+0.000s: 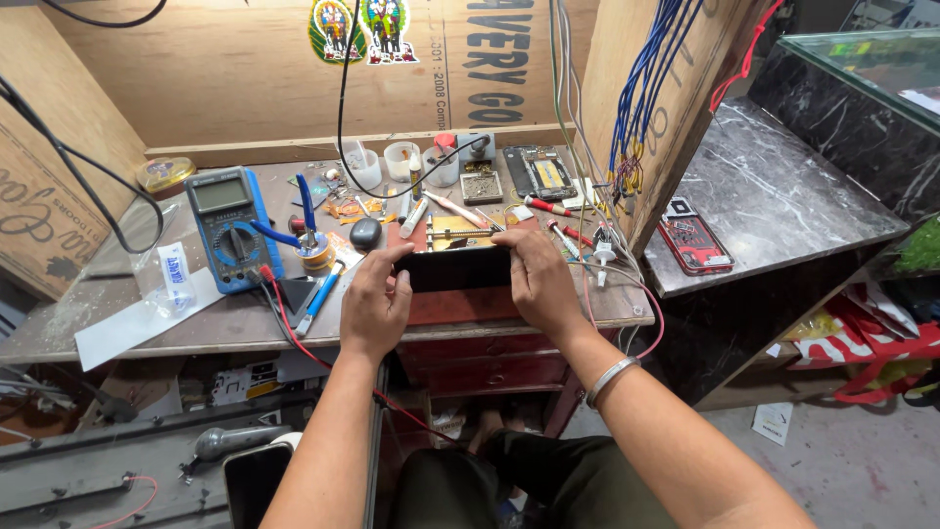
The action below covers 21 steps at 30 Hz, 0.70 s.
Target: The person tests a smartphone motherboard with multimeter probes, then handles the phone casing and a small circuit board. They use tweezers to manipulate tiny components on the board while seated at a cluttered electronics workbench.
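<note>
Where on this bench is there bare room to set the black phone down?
Both hands, left hand and right hand, hold the black phone. Bare bench shows along the front edge, left of the left hand, right of the white sheet. The marble counter behind the red phone is bare. Behind the phone, tools crowd.

You face plywood walls (pixel 245 88) behind a cluttered tabletop (pixel 196 323); a dark marble counter (pixel 774 196) stands right, above grey floor (pixel 842 460).
</note>
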Available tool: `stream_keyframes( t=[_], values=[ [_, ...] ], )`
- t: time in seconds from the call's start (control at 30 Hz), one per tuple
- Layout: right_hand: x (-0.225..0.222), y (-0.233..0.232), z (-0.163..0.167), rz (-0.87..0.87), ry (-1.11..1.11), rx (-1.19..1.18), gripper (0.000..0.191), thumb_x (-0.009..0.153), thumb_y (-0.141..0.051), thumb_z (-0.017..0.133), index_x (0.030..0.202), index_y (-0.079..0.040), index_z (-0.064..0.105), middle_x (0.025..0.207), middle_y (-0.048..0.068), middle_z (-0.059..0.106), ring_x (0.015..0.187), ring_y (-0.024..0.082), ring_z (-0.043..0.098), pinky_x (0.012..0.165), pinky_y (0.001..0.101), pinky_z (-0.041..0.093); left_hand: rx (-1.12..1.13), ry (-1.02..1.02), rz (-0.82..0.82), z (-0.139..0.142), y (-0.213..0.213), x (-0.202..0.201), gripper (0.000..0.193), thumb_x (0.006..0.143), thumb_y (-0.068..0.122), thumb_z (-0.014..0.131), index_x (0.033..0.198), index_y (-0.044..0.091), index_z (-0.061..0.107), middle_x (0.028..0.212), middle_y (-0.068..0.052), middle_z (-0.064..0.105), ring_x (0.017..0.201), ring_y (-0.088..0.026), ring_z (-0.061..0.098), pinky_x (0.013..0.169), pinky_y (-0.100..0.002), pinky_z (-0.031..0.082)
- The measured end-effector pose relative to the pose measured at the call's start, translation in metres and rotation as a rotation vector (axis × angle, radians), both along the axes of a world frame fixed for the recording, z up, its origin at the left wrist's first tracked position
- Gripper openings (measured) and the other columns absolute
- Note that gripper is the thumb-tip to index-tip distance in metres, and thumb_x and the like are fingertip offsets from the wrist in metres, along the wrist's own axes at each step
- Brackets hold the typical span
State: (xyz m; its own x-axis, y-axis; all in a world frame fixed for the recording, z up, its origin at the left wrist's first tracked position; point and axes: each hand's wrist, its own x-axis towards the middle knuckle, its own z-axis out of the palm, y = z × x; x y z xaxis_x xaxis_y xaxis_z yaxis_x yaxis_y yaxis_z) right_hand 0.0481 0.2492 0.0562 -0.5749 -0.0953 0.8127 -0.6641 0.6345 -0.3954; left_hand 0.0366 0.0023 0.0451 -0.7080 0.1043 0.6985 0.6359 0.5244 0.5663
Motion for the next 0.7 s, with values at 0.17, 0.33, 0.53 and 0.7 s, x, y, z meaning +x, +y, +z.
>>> stream_keyframes(
  t=[0.17, 0.33, 0.53, 0.7],
  values=[
    [0.0004, 0.0003, -0.0035, 0.014, 0.016, -0.006, 0.021, 0.099, 0.000, 0.053, 0.116, -0.005, 0.064, 0.114, 0.017, 0.068, 0.111, 0.038, 0.065, 0.100, 0.0441, 0.050, -0.007, -0.021, 0.005, -0.0042, 0.0005, 0.0007, 0.036, 0.094, 0.008, 0.060, 0.129, 0.015, 0.064, 0.111, -0.008, 0.069, 0.076, -0.022, 0.067, 0.073, -0.035, 0.056],
    [0.0012, 0.0002, -0.0005, -0.006, 0.001, 0.012, 0.021, 0.097, -0.001, 0.054, 0.114, -0.005, 0.065, 0.110, 0.017, 0.069, 0.108, 0.037, 0.065, 0.097, 0.0442, 0.050, -0.013, -0.012, 0.015, 0.0007, 0.0004, 0.0032, 0.037, 0.093, 0.008, 0.061, 0.129, 0.015, 0.065, 0.104, -0.009, 0.067, 0.074, -0.023, 0.065, 0.071, -0.036, 0.055],
    [-0.0016, -0.0005, -0.0025, 0.021, 0.016, -0.003, 0.016, 0.099, -0.004, 0.056, 0.113, -0.005, 0.065, 0.110, 0.016, 0.069, 0.108, 0.036, 0.066, 0.097, 0.0434, 0.051, -0.018, 0.017, 0.013, -0.0034, -0.0006, -0.0011, 0.038, 0.092, 0.007, 0.060, 0.129, 0.015, 0.064, 0.105, -0.009, 0.068, 0.076, -0.024, 0.065, 0.072, -0.037, 0.056],
    [0.0007, -0.0014, -0.0023, -0.003, 0.027, 0.013, 0.015, 0.098, -0.006, 0.059, 0.112, -0.005, 0.066, 0.110, 0.016, 0.069, 0.108, 0.036, 0.066, 0.097, 0.0438, 0.051, -0.021, -0.018, 0.018, -0.0025, -0.0006, 0.0018, 0.037, 0.092, 0.007, 0.060, 0.128, 0.015, 0.064, 0.105, -0.008, 0.068, 0.075, -0.023, 0.066, 0.072, -0.038, 0.055]
  ],
)
